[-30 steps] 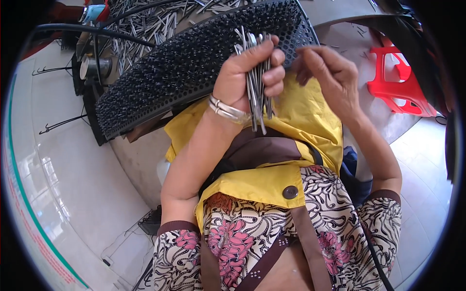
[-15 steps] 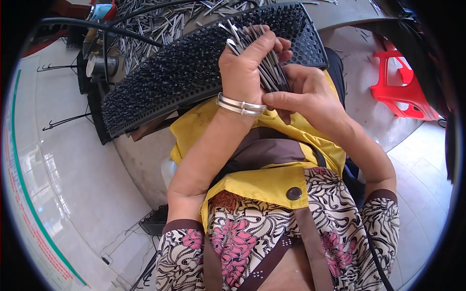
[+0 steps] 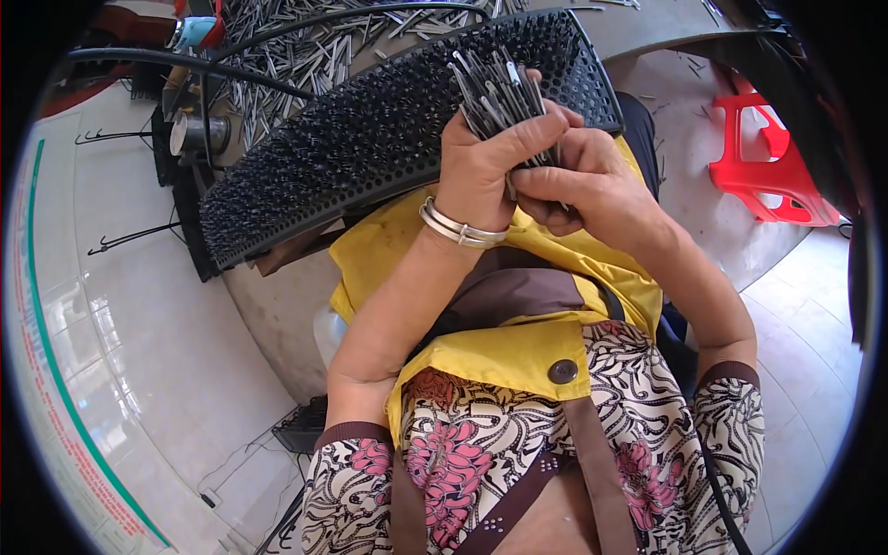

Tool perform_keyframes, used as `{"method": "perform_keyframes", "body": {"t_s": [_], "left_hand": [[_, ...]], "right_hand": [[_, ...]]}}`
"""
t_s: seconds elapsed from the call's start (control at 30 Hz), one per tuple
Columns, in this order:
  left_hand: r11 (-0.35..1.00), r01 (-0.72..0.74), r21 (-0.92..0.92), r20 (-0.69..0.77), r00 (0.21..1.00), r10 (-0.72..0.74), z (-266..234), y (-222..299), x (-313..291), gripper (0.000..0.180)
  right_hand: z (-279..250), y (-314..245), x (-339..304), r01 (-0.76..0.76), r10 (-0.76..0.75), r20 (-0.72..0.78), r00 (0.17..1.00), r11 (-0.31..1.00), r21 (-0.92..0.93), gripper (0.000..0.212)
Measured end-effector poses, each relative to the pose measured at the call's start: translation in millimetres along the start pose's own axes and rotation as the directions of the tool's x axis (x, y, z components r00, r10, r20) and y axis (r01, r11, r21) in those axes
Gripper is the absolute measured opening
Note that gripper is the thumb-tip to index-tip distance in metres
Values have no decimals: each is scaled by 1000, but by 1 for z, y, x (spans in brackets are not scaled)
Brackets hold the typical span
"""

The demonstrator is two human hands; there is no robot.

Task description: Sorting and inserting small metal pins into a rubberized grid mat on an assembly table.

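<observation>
A bundle of metal strips (image 3: 495, 92) has been gathered at upper centre, clasped by the left hand (image 3: 486, 166); its lower end is pinched by the fingers of the right hand (image 3: 610, 190). The black perforated tray (image 3: 597, 95) is mostly covered with dark upright pieces (image 3: 324, 153), holes being visible at its right end. Many loose strips (image 3: 296, 57) are left on the counter (image 3: 638, 32), upper left. One second ago, the right hand was held apart from the bundle.

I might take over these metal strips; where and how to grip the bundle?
Probably pinch the bundle by its upper ends, from the far side: they fan out uncovered, while the left hand wraps the middle and the right hand sits at the lower end.
</observation>
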State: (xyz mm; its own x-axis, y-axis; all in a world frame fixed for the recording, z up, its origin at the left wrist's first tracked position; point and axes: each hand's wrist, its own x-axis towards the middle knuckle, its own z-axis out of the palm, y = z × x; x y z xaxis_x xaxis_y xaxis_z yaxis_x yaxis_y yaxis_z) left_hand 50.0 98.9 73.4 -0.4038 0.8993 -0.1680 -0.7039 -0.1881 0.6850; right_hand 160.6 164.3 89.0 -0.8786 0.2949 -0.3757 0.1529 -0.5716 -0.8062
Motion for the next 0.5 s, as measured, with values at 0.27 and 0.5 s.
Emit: {"method": "perform_keyframes", "body": {"t_s": [0.27, 0.5], "left_hand": [[996, 48, 72, -121, 992, -39, 2, 0, 1, 2], [999, -39, -10, -179, 983, 36, -6, -5, 8, 1]], "right_hand": [[-1, 5, 0, -82, 85, -89, 992, 996, 42, 16], [-3, 9, -11, -31, 52, -183, 982, 993, 115, 20]]}}
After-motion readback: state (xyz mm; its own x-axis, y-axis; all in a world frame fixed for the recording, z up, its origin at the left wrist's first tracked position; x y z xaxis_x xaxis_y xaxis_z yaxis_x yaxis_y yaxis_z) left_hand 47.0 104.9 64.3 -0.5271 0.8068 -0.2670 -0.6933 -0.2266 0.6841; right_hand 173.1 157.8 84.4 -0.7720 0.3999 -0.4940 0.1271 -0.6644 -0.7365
